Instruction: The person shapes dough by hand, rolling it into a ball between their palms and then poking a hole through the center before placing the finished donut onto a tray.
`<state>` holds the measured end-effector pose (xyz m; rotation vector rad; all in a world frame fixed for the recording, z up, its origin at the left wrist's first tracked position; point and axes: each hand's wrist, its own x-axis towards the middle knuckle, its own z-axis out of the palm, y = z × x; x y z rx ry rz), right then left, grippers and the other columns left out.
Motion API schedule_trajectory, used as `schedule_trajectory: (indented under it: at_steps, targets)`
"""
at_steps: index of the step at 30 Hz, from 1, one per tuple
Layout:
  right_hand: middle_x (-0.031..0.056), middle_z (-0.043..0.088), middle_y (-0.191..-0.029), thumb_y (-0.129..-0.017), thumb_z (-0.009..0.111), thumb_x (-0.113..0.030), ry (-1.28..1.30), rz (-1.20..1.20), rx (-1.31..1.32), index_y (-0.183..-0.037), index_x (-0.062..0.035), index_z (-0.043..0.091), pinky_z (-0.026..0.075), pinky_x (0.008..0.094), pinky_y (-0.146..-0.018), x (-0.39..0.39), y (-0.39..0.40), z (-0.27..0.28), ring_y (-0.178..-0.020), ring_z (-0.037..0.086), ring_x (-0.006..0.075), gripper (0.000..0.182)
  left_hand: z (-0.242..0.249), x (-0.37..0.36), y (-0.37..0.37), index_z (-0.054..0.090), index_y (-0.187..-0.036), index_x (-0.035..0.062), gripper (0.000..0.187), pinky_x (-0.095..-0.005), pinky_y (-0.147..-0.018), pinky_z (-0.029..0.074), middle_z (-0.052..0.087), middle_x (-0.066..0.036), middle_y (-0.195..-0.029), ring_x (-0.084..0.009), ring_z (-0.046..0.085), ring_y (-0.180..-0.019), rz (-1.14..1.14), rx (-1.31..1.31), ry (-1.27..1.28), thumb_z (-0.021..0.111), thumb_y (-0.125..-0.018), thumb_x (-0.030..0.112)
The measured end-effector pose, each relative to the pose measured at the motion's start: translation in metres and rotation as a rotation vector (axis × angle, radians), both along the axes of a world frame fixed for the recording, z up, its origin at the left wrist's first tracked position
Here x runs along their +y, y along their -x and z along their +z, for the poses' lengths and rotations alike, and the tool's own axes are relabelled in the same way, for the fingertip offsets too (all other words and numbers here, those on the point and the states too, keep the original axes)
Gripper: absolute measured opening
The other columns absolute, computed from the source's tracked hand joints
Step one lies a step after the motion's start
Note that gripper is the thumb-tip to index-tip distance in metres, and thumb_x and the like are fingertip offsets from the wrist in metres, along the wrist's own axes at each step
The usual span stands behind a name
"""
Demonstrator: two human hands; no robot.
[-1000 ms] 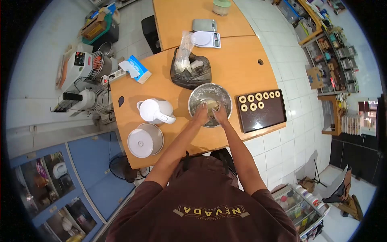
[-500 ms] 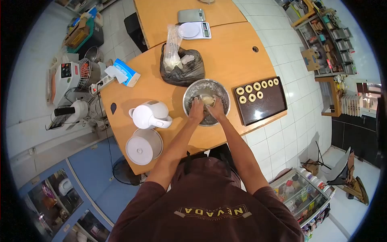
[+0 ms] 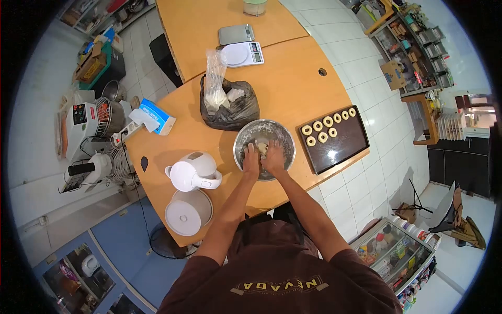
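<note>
A metal mixing bowl (image 3: 288, 137) with floury smears on its inner wall sits near the front edge of the table. Inside it, a pale lump of dough (image 3: 262, 148) lies between my two hands. My left hand (image 3: 251, 161) presses on the dough's left side, fingers pointing away from me. From the right, my right hand (image 3: 274, 158) bears on the same lump and covers part of it. Both hands are closed in on the dough, though their fingertips are partly hidden. To the right, a dark baking tray (image 3: 342, 149) holds several ring-shaped dough pieces (image 3: 328, 121) along its far side.
Behind the bowl stands a black plastic bag (image 3: 230, 112) with a clear bag of white powder (image 3: 214, 98). Two scales (image 3: 241, 54) lie farther back. A white kettle (image 3: 193, 171) and a lidded white container (image 3: 188, 212) stand left; a blue tissue box (image 3: 156, 116) lies beyond.
The camera view has shifted, so the table's far side shows more. My hands have moved on the dough inside the bowl, and the right hand now covers more of its right side.
</note>
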<state>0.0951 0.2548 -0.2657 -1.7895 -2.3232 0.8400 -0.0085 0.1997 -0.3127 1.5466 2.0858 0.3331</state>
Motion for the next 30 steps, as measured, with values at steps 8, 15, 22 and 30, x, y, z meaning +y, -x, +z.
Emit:
schedule_trajectory:
  at_steps: [8,15,22,30]
  targets:
    - [0.0316,0.055,-0.122,-0.073,0.081,-0.015,-0.124,0.115,0.132,-0.127,0.0034,0.047,0.046,0.0564,-0.102,0.002,-0.013,-0.001,-0.114,0.055,0.0507,0.067,0.055,0.004,0.029,0.05,-0.14,-0.0066,0.061,-0.0481,-0.105,0.052,0.04,-0.024,-0.15,-0.0451,0.047,-0.134,-0.207,-0.044,0.177,0.071,-0.084,0.003]
    - [0.0298,0.062,-0.112,-0.071,0.082,-0.012,0.024,0.275,0.036,-0.13,0.0012,0.04,0.046,0.0551,-0.104,0.007,-0.013,0.0,-0.118,0.056,0.051,0.074,0.056,-0.031,0.031,0.046,-0.145,-0.0059,0.079,-0.0507,-0.115,0.04,0.036,-0.028,-0.152,-0.0477,0.038,-0.141,0.009,0.053,-0.184,0.079,-0.073,0.0]
    - [0.0293,0.064,-0.115,-0.074,0.077,-0.01,0.247,0.35,0.223,-0.127,-0.0024,0.042,0.051,0.0534,-0.097,0.012,-0.021,0.002,-0.11,0.063,0.0501,0.064,0.086,-0.019,0.029,0.038,-0.15,-0.0056,0.084,-0.0501,-0.111,0.042,0.038,-0.029,-0.152,-0.0484,0.035,-0.143,0.218,0.056,-0.229,0.076,-0.075,-0.003]
    - [0.0287,0.05,-0.136,-0.073,0.079,-0.017,0.054,0.462,-0.072,-0.139,-0.0038,0.043,0.044,0.061,-0.105,-0.004,-0.026,0.004,-0.133,0.046,0.0478,0.077,0.049,-0.02,0.04,0.036,-0.157,0.005,0.085,-0.0485,-0.104,0.047,0.053,-0.026,-0.138,-0.0453,0.053,-0.127,0.371,-0.147,-0.179,0.07,-0.08,-0.008]
